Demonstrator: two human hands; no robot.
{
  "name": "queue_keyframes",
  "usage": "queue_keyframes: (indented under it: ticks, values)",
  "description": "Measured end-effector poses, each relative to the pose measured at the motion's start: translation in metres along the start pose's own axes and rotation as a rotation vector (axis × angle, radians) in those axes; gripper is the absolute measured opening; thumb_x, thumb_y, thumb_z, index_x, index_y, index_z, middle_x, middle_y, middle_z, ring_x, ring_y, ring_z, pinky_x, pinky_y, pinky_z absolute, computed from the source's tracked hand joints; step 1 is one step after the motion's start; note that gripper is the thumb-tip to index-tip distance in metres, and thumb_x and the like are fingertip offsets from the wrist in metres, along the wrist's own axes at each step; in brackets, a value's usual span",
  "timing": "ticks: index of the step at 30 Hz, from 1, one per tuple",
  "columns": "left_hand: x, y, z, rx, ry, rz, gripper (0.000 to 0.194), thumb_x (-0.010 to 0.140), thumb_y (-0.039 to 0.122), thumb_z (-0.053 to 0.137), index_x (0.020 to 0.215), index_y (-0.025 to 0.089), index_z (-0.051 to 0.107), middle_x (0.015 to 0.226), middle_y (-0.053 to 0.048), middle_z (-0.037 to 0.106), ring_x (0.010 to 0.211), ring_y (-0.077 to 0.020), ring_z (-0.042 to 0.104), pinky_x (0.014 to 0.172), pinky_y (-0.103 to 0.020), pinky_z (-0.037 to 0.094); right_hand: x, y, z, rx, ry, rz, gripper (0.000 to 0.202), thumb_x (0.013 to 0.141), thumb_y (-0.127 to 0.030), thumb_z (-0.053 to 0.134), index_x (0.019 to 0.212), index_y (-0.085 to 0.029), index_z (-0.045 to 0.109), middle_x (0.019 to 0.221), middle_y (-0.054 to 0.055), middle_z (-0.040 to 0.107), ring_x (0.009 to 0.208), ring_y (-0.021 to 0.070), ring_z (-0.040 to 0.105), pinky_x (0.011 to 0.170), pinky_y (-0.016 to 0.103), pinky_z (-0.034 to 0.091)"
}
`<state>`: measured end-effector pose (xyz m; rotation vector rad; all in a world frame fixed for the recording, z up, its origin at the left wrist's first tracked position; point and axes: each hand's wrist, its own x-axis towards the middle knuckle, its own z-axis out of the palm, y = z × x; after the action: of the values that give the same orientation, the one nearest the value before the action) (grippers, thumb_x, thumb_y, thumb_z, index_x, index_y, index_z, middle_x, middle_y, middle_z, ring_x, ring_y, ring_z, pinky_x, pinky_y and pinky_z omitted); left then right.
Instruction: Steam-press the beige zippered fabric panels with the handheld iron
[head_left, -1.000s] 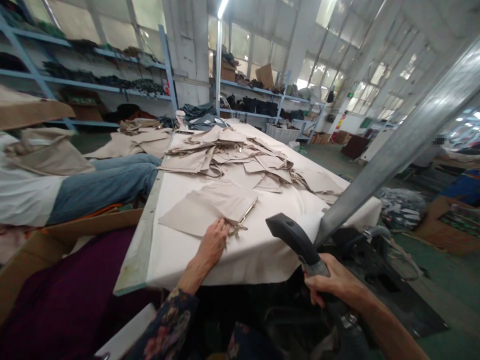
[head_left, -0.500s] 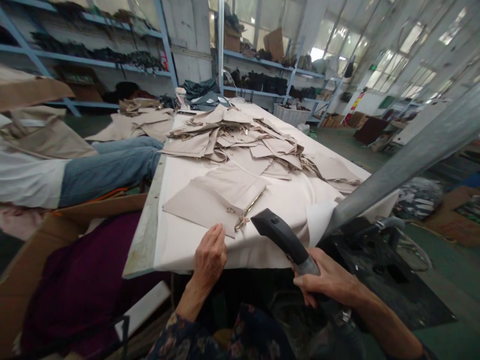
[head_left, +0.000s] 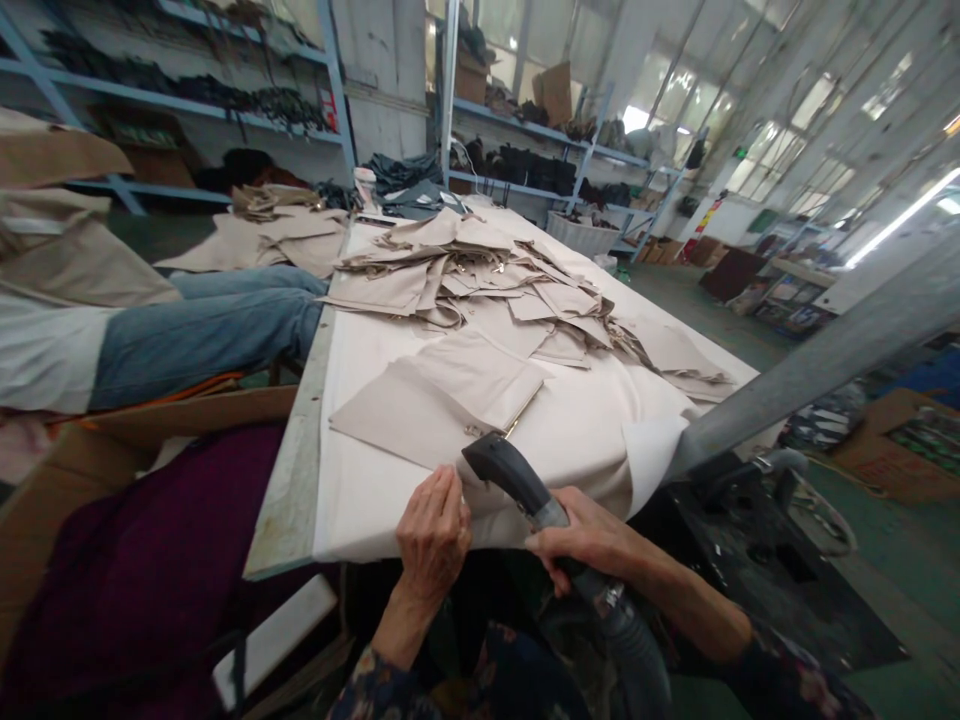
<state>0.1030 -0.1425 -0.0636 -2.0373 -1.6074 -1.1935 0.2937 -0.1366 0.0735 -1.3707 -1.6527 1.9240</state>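
Note:
A beige fabric piece (head_left: 420, 410) with a metal zipper (head_left: 525, 408) along one edge lies on the cloth-covered table. My left hand (head_left: 433, 530) is closed at the near corner of this piece, its fingers pressed together and covering that corner. Wrapped around the handle of a vacuum hose nozzle (head_left: 506, 475) is my right hand (head_left: 592, 535). The black nozzle tip sits over the near end of the zipper, just right of my left fingers; whether it touches the fabric I cannot tell. A grey ribbed hose (head_left: 634, 650) runs down from the handle.
Farther back on the table lies a heap of beige pieces (head_left: 465, 265). A slanting metal post (head_left: 810, 345) stands at the right, above a black machine (head_left: 780, 570). Left are a cardboard box (head_left: 45, 530) with purple cloth (head_left: 150, 550) and a person in jeans (head_left: 202, 325).
My right hand has brought the nozzle left and slightly down, over the zipper's near end. My left hand stays at the fabric corner, a little further right in view.

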Motion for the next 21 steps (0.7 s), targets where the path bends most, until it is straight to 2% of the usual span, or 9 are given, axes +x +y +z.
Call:
queue_keyframes:
  ticks: [3, 6, 9, 13, 17, 21]
  values:
    - [0.002, 0.0, 0.001, 0.021, 0.058, 0.019, 0.039, 0.076, 0.008, 0.05, 0.114, 0.011, 0.058, 0.112, -0.015, 0.064, 0.106, -0.0262, 0.058, 0.091, -0.04, 0.046, 0.012, -0.004, 0.003, -0.074, 0.039, 0.0, 0.013, 0.071, -0.025, 0.058, 0.067, -0.014, 0.054, 0.046, -0.003, 0.056, 0.037, 0.0108, 0.052, 0.038, 0.019, 0.042]
    - [0.004, 0.001, -0.001, 0.018, 0.053, 0.014, 0.037, 0.075, 0.007, 0.05, 0.111, 0.01, 0.059, 0.111, -0.015, 0.064, 0.105, -0.0265, 0.059, 0.091, -0.039, 0.047, 0.022, -0.009, 0.0, -0.139, 0.097, -0.066, 0.014, 0.072, -0.025, 0.059, 0.065, -0.014, 0.054, 0.045, -0.002, 0.056, 0.039, 0.0115, 0.053, 0.039, 0.02, 0.042]
    - [0.005, 0.002, -0.002, 0.011, 0.038, -0.003, 0.037, 0.075, 0.007, 0.05, 0.109, 0.011, 0.06, 0.11, -0.015, 0.064, 0.105, -0.0264, 0.059, 0.091, -0.039, 0.047, 0.024, -0.014, -0.012, -0.149, 0.152, -0.125, 0.017, 0.074, -0.026, 0.059, 0.064, -0.014, 0.055, 0.047, -0.001, 0.057, 0.042, 0.0123, 0.055, 0.043, 0.021, 0.045]
    - [0.005, 0.003, -0.003, 0.025, 0.038, -0.012, 0.034, 0.074, 0.006, 0.05, 0.106, 0.009, 0.061, 0.109, -0.015, 0.065, 0.104, -0.026, 0.059, 0.092, -0.038, 0.046, 0.012, -0.022, -0.032, -0.167, 0.244, -0.182, 0.022, 0.077, -0.029, 0.058, 0.061, -0.014, 0.055, 0.047, -0.001, 0.056, 0.043, 0.0115, 0.055, 0.048, 0.023, 0.047]
    - [0.005, 0.003, -0.002, 0.034, 0.035, -0.019, 0.032, 0.074, 0.007, 0.05, 0.104, 0.008, 0.061, 0.109, -0.015, 0.065, 0.104, -0.0261, 0.059, 0.092, -0.038, 0.046, -0.006, -0.023, -0.036, -0.145, 0.209, -0.175, 0.024, 0.078, -0.029, 0.058, 0.06, -0.014, 0.054, 0.046, -0.002, 0.054, 0.042, 0.0113, 0.054, 0.049, 0.025, 0.048]
    - [0.005, 0.003, -0.002, 0.03, 0.032, -0.02, 0.032, 0.075, 0.008, 0.049, 0.105, 0.008, 0.061, 0.109, -0.016, 0.065, 0.105, -0.0259, 0.058, 0.092, -0.038, 0.046, -0.017, -0.015, -0.022, -0.11, 0.138, -0.087, 0.018, 0.077, -0.029, 0.061, 0.069, -0.015, 0.053, 0.05, -0.001, 0.057, 0.042, 0.0118, 0.054, 0.045, 0.023, 0.047]
